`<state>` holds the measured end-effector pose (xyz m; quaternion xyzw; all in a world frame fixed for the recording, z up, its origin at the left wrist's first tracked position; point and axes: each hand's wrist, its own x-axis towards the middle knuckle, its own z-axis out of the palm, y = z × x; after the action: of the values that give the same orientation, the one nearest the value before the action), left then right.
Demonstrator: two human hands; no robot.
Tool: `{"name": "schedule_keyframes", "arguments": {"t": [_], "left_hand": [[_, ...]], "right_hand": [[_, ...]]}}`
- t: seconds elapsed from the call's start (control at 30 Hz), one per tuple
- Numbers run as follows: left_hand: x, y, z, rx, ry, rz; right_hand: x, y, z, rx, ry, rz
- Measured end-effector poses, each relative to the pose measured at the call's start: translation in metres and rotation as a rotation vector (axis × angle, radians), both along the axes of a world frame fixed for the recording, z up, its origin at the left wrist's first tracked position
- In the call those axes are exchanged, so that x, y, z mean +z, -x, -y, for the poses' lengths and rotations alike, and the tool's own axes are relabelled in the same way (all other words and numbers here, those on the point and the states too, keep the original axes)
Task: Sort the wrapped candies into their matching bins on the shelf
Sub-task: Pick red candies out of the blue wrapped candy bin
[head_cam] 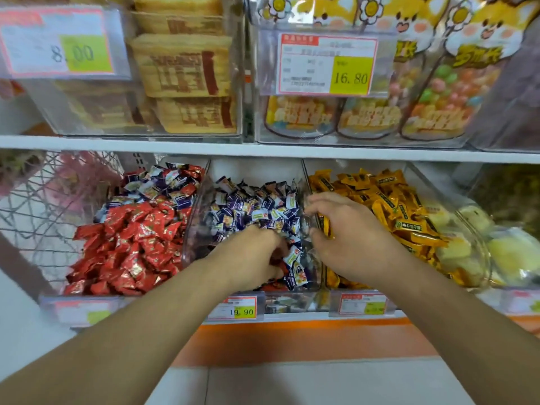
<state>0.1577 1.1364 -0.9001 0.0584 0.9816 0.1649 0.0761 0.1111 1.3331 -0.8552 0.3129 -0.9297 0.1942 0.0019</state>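
Left hand (254, 255) is dug into the purple candies (251, 209) in the center bin, fingers curled around a few. Right hand (347, 238), center-right, pinches a yellow candy (326, 226) beside the yellow candies bin (391, 200); red candies (137, 244) sit lower left.

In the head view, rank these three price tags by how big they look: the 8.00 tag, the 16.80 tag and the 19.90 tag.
1. 8.00 tag and 16.80 tag: they look about alike; the first is cut off by the left edge, so I will not rank them.
2. 19.90 tag: plainly the smallest in view, partly hidden by the left hand's forearm.
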Motion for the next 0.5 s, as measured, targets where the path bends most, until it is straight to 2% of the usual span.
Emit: {"name": "schedule_keyframes", "arguments": {"t": [0.1, 0.3, 0.5], "left_hand": [[-0.011, 0.008, -0.002, 0.021, 0.006, 0.003], [0.000, -0.009, 0.003, 0.148, -0.245, -0.122], [0.048, -0.045, 0.025, 0.345, -0.464, -0.263]], "right_hand": [[-0.001, 0.001, -0.002, 0.010, 0.008, 0.002], [-0.001, 0.002, -0.003, 0.005, 0.027, -0.003], [0.001, -0.002, -0.001, 0.000, 0.010, 0.016]]}}
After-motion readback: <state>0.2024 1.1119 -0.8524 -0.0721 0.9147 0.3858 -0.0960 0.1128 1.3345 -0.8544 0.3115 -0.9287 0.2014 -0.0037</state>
